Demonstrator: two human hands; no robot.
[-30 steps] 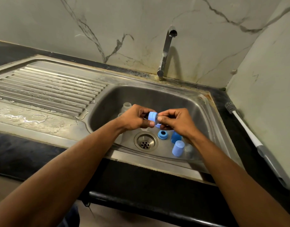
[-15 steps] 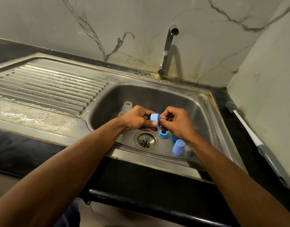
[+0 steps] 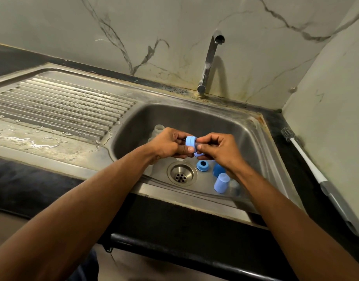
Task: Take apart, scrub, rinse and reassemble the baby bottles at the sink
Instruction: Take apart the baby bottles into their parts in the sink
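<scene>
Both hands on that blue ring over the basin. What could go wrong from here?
1. The left hand and right hand hold the blue collar ring only by fingertips; a slip would likely drop it into the sink.
2. Loose parts, a blue ring and blue cap, lie beside the drain; a falling piece could knock them.

One head-worn camera looked forward and steeply down from above the counter edge, close over the sink (image 3: pixel 253 138), facing the tap (image 3: pixel 210 63) and wall. Both forearms entered from the bottom of the frame.
</scene>
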